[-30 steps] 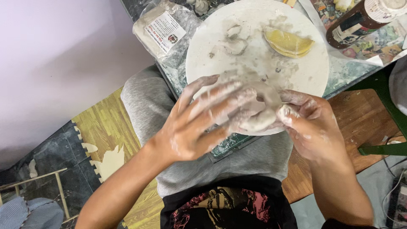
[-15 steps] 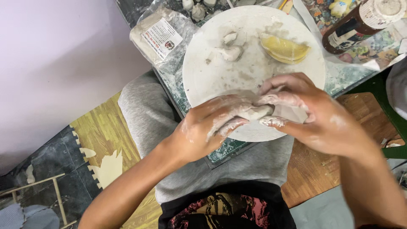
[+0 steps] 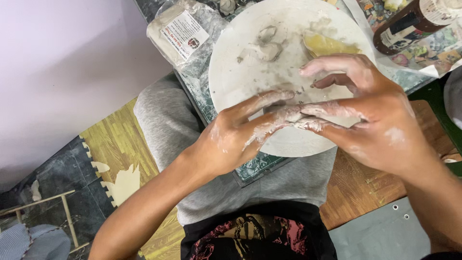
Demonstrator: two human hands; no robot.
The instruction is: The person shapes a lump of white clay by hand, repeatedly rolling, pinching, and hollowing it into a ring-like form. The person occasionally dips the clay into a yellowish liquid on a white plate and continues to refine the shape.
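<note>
At the far left of the frame a pale wall meets a patterned floor mat (image 3: 115, 159). Toward the upper centre-left lies a clear plastic bag of grey clay (image 3: 180, 31), opened, with a paper label on it; most of the block looks unused.

The left hand (image 3: 240, 137) comes in from the lower left, fingers stretched forward and smeared with wet grey clay. Its fingertips press against a small lump of clay (image 3: 288, 114) at the middle of the frame, over the near half of the round white board (image 3: 231, 72). That board rests on the person's lap, on top of a darker slab.

On the far half of the board sit two small shaped clay bits (image 3: 267, 43), apart from the hands, and just right of them a wet yellow sponge (image 3: 327, 45). The board is streaked with slip, so the clay has plainly been worked for a while; the lump between the hands looks shapeless as far as can be seen, most of it hidden by fingers.

The right hand (image 3: 370, 115) reaches in from the right, fingers extended and loosely curved, its lower fingers pinching the same lump from the opposite side. At the upper right corner stands a dark bottle (image 3: 409, 24) on printed paper.
</note>
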